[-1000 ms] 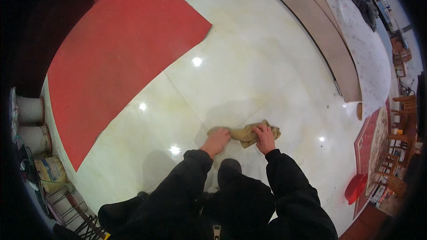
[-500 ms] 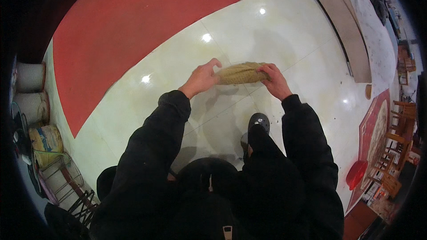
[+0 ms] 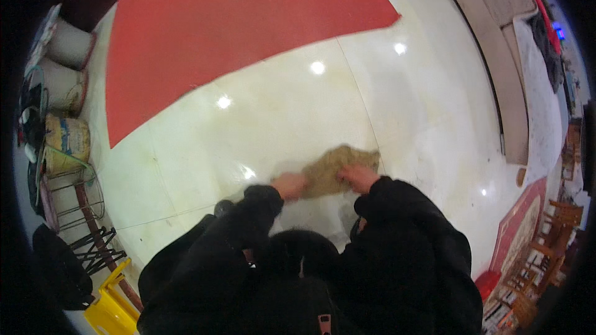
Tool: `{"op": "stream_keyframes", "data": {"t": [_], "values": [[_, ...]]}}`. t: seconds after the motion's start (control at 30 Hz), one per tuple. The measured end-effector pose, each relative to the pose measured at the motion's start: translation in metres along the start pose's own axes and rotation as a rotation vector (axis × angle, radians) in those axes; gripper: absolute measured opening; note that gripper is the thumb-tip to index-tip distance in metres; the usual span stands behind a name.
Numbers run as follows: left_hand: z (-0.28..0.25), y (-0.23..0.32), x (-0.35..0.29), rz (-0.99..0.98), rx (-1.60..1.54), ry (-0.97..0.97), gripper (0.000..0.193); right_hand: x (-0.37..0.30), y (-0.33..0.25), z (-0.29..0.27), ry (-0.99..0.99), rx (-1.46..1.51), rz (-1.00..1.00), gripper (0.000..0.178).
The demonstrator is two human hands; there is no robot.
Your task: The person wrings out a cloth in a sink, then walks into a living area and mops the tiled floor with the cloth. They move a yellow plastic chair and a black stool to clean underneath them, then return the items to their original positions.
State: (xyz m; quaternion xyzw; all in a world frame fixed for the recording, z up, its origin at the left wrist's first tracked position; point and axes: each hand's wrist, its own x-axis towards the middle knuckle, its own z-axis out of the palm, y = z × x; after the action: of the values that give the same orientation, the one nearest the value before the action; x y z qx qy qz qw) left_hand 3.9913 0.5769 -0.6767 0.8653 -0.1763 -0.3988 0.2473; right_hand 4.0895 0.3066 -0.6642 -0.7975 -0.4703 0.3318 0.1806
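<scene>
A tan-brown cloth (image 3: 326,177), crumpled and partly spread, is held low over or against the pale tiled floor; I cannot tell whether it touches. My left hand (image 3: 290,186) is closed at the cloth's left edge, its fingers somewhat blurred. On the right side of the cloth, my right hand (image 3: 359,177) grips it, with the fingers bunched into the fabric. Part of the cloth fans out beyond the right fingers. Both black-sleeved forearms reach in from below.
A red mat (image 3: 248,25) covers the floor at the far left. Along the right stands a beige sofa (image 3: 496,68), with a patterned rug (image 3: 518,223) nearer. On the left are a worn bucket (image 3: 67,144), a wire rack (image 3: 77,195) and a yellow plastic chair (image 3: 113,304).
Both hands have come down and nearer my body with the cloth. The twisted roll has loosened into a wider, crumpled shape. The view has shifted, bringing in the yellow chair.
</scene>
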Motion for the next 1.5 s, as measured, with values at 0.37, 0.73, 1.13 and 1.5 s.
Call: {"op": "stream_keyframes", "data": {"t": [0.37, 0.73, 1.13, 1.5], "values": [[-0.090, -0.010, -0.009, -0.138, 0.141, 0.610, 0.032, 0.054, 0.019, -0.081, 0.411, -0.076, 0.055, 0.041], [0.038, 0.013, -0.039, -0.231, 0.196, 0.586, 0.045, 0.026, -0.017, 0.034, 0.008, 0.217, -0.157, 0.072], [-0.105, -0.071, -0.309, -0.367, -0.277, 0.128, 0.089, 0.071, -0.095, -0.142, -0.110, 0.265, -0.185, 0.042], [0.457, -0.018, -0.429, -1.363, -0.879, 0.261, 0.097, 0.160, -0.181, -0.237, 0.141, 0.071, -0.002, 0.036]]}}
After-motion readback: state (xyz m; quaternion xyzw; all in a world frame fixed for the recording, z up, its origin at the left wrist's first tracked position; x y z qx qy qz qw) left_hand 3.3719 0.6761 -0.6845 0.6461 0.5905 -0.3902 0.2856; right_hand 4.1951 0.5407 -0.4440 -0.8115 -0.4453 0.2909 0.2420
